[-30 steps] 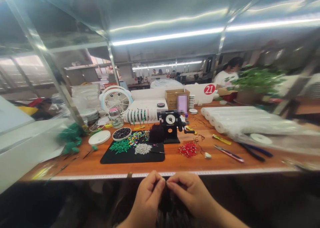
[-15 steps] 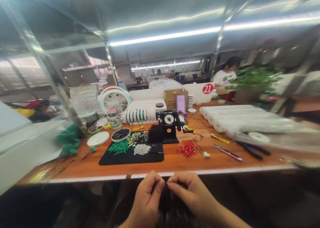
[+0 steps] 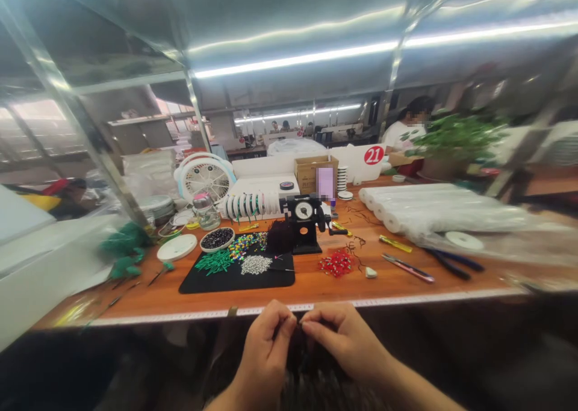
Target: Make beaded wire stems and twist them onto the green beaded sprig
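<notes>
Just in front of the table's edge, my left hand (image 3: 270, 345) and my right hand (image 3: 341, 339) face each other with thumb and forefinger pinched. Their fingertips almost touch. Whatever they pinch is too small and dark to name. Beyond them a black mat (image 3: 235, 282) holds green pieces (image 3: 214, 262), silver beads (image 3: 256, 265) and multicoloured beads (image 3: 244, 244). A dish of black beads (image 3: 217, 239) rests at the mat's back edge. Behind the mat stands a black hand-cranked device (image 3: 304, 218) beside a row of white spools (image 3: 250, 205). Red beads (image 3: 335, 263) lie to its right.
Cutters (image 3: 409, 268), pliers (image 3: 454, 262) and a white lump (image 3: 371, 272) lie on the right. Plastic-wrapped rolls (image 3: 433, 209) are behind. A fan (image 3: 205, 182), jar (image 3: 206, 211) and white lid (image 3: 177, 247) stand left. A person (image 3: 406, 128) sits beyond the table.
The view has shifted slightly, so the table items appear a little higher. Both hands stay pinched close together, with hardly any movement.
</notes>
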Demonstrator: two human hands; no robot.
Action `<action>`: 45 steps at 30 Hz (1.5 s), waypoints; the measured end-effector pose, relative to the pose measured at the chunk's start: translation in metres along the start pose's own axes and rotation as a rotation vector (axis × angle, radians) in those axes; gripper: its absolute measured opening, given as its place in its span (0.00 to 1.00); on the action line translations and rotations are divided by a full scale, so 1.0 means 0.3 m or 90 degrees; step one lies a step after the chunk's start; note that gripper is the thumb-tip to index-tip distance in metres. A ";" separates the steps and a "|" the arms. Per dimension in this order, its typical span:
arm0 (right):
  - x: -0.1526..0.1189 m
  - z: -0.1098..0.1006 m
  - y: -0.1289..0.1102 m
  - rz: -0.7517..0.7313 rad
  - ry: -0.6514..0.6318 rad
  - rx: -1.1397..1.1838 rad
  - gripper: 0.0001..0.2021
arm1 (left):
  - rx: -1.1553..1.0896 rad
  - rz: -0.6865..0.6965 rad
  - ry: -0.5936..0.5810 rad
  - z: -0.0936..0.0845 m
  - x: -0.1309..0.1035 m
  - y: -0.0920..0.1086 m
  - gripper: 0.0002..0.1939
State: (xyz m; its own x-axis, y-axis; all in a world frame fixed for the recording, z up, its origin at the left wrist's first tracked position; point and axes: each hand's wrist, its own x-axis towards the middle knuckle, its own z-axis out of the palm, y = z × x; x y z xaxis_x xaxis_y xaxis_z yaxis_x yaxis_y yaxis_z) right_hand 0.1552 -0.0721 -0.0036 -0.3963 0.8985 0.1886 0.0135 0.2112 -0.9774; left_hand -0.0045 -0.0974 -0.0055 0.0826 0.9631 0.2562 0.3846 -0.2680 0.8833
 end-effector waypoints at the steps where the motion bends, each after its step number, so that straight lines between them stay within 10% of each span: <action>1: -0.001 0.001 0.001 0.004 0.003 -0.005 0.11 | -0.002 0.001 0.000 0.000 -0.001 0.000 0.14; 20: -0.006 -0.001 0.001 -0.010 0.002 -0.081 0.09 | -0.031 -0.038 0.001 -0.005 -0.003 0.005 0.14; 45: 0.020 0.009 0.018 0.047 0.035 0.046 0.09 | 0.110 0.140 0.012 -0.012 0.017 -0.020 0.11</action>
State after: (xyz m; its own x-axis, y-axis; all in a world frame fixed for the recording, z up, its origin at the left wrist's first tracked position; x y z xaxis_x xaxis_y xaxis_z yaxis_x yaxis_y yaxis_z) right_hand 0.1503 -0.0666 -0.0080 -0.3458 0.9306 0.1196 -0.0267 0.1177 -0.9927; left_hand -0.0098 -0.0911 -0.0080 0.1652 0.8815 0.4424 0.5102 -0.4602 0.7266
